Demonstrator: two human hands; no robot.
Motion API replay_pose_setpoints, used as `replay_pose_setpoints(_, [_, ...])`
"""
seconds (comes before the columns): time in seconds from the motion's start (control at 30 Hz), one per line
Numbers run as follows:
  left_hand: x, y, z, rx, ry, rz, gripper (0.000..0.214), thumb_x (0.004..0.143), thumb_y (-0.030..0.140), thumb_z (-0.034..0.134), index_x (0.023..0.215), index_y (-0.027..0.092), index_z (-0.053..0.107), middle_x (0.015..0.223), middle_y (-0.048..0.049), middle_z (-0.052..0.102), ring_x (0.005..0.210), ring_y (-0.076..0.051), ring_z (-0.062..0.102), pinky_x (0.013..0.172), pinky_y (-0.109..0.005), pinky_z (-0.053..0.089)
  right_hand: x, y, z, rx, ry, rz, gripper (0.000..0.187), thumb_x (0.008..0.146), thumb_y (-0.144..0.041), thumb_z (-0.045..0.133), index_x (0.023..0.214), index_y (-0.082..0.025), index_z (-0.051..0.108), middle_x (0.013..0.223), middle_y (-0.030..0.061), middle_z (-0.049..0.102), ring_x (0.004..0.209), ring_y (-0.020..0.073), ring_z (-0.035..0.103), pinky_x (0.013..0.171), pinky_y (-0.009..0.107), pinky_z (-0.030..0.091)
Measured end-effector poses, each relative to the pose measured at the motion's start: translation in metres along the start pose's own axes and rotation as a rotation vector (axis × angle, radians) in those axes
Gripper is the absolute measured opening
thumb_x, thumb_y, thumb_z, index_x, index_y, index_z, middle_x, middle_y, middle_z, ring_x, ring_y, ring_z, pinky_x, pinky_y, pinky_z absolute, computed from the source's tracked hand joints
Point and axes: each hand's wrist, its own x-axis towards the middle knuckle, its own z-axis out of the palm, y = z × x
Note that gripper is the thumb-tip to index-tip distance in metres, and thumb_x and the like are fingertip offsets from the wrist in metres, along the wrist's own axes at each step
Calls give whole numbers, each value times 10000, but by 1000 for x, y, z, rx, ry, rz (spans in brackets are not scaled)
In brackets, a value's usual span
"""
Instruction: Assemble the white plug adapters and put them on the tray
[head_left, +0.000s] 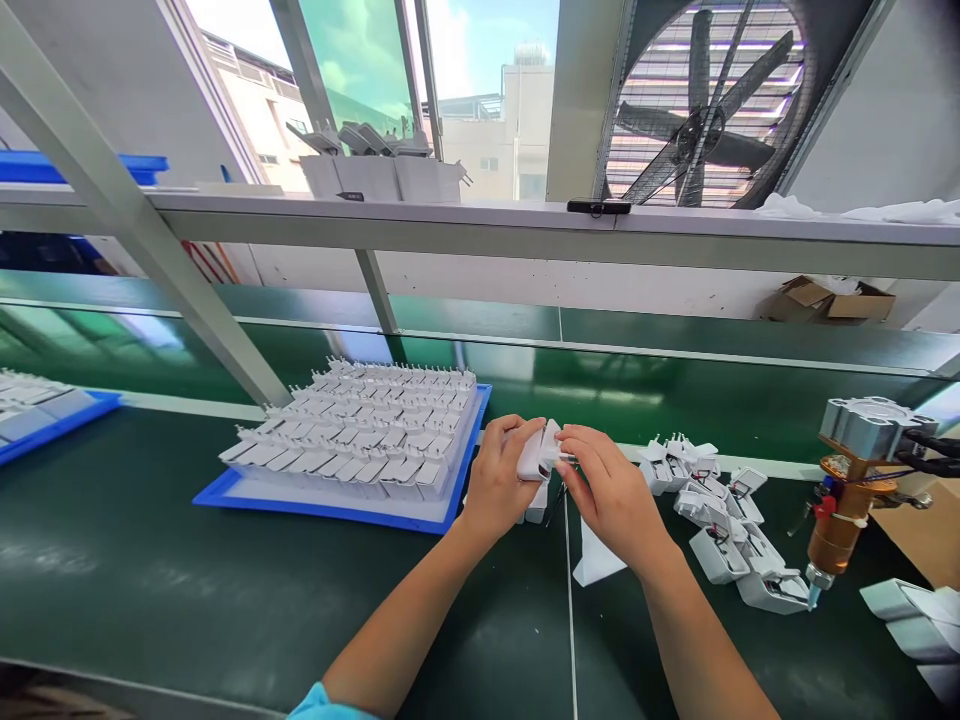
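Note:
A small white plastic housing [534, 458] is held up over the green table between both hands. My left hand [496, 475] is wrapped round its left side. The fingertips of my right hand [607, 490] close on a small white piece at the housing's right end; what exactly they pinch is partly hidden. Under my hands, several white parts [537, 503] lie on the table, mostly covered. A white sheet of paper [596, 555] lies beneath my right wrist.
To the left, a blue tray [330, 515] holds rows of white parts; another blue tray [60, 425] stands far left. White housings with wires [724, 520] are piled at right, beside a copper-coloured dispensing head [836, 520]. More housings [919, 620] lie far right. A metal frame post [165, 240] crosses at left.

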Motion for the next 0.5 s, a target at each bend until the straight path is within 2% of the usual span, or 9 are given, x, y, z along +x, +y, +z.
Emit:
replay_pose_setpoints(0.2, [1,-2,1,-19,-12,-4,533,757,62,595,1258,228,523,1072,-77,515,987,-218,599,812,-328,560,1,1,-6,-49,-86,-10,113,958,-167,489,1057,-175,541,1047,111,709,1024,229,691,745,318,624])
replay_pose_setpoints(0.3, [2,-3,0,-23,-18,20,531,765,58,580,1264,228,517,1075,-75,514,985,-213,599,815,-325,559,0,2,0,-4,-60,0,113,955,-176,507,1064,-174,537,1078,124,705,999,218,699,737,309,626])
replay_pose_setpoints(0.5, [3,-4,-2,-51,6,-2,500,807,97,573,1279,247,511,1080,-68,510,985,-202,599,829,-323,555,-2,-2,11,111,21,17,170,948,-163,517,1114,-195,535,1083,120,712,1032,206,697,835,330,620])
